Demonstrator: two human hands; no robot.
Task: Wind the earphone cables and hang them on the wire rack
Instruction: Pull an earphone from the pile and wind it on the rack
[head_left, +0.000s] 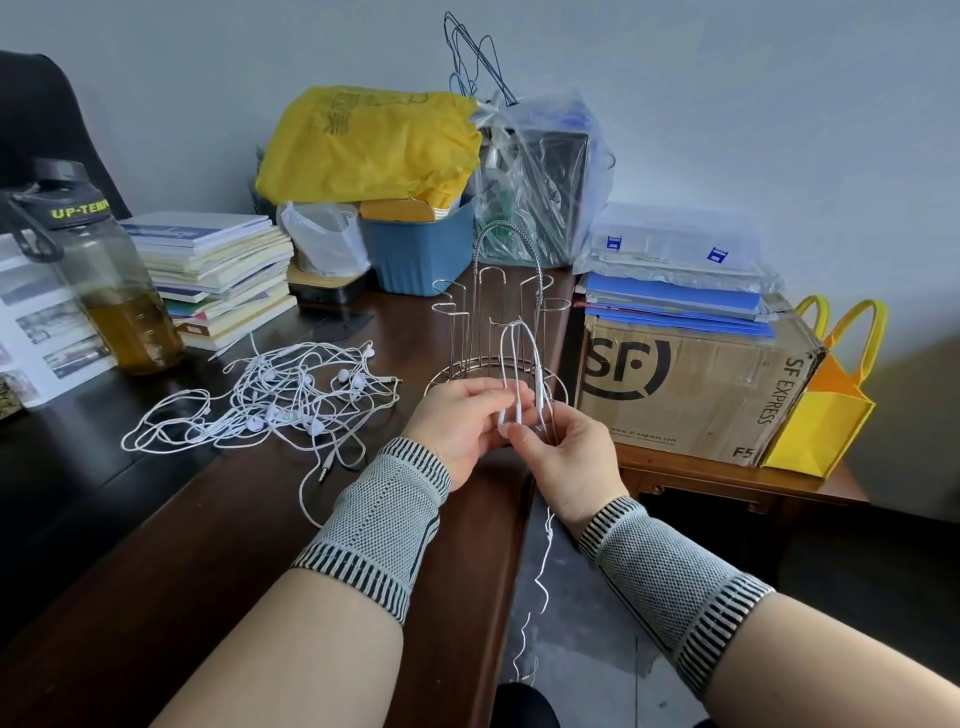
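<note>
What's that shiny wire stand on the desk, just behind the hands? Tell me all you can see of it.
The wire rack looks like thin polished metal: a round ringed base, several upright prongs with hooked or looped tops, and a tall arched handle of twisted wire. It stands upright near the desk's right edge, in front of a blue bin. No cable hangs on it that I can tell; the hands hold an earphone cable in front of it.

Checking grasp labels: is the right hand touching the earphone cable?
Touching. Head view shows the right hand pinching the earphone cable beside the left hand.
</note>
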